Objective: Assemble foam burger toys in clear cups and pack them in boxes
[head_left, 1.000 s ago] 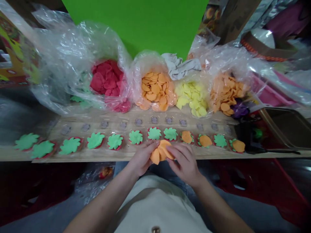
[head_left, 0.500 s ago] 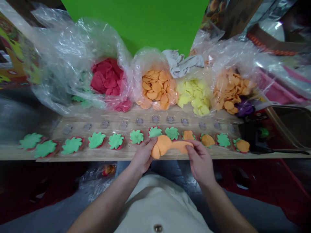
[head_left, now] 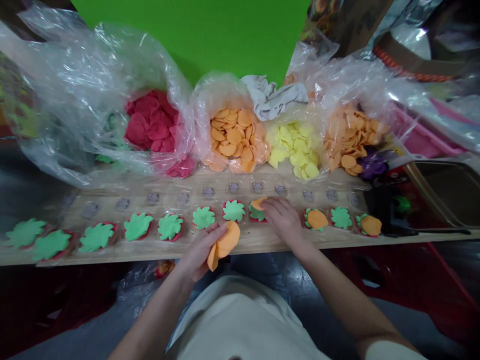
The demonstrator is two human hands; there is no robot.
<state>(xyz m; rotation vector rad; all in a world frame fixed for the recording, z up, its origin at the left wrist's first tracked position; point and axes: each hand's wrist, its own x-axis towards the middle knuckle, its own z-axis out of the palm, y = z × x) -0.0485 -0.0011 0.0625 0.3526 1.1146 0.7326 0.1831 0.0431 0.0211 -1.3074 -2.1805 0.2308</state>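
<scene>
My left hand (head_left: pixel 198 254) is closed on a small stack of orange foam pieces (head_left: pixel 228 241) in front of the table's near edge. Farther right, my right hand (head_left: pixel 282 220) reaches over the row, its fingers on a single orange foam piece (head_left: pixel 258 203). That piece lies against a scalloped green foam piece (head_left: pixel 256 215) in a red-edged cup, partly covered by my fingers. More green pieces (head_left: pixel 233 210) in red-edged cups line the table's front. Toward the right end, an orange piece (head_left: pixel 317 219) lies on top of the green in some cups.
Behind the row, clear plastic bags hold red pieces (head_left: pixel 153 122), orange pieces (head_left: pixel 234 136), yellow pieces (head_left: pixel 298 145) and more orange pieces (head_left: pixel 348 137). A green panel (head_left: pixel 195 35) stands at the back. At right are a black object (head_left: pixel 384 212) and a pink tray (head_left: pixel 420 132).
My right hand has moved away from my left and forward, carrying one orange foam piece onto a green one. My left hand has shifted left and nearer to me with the other pieces.
</scene>
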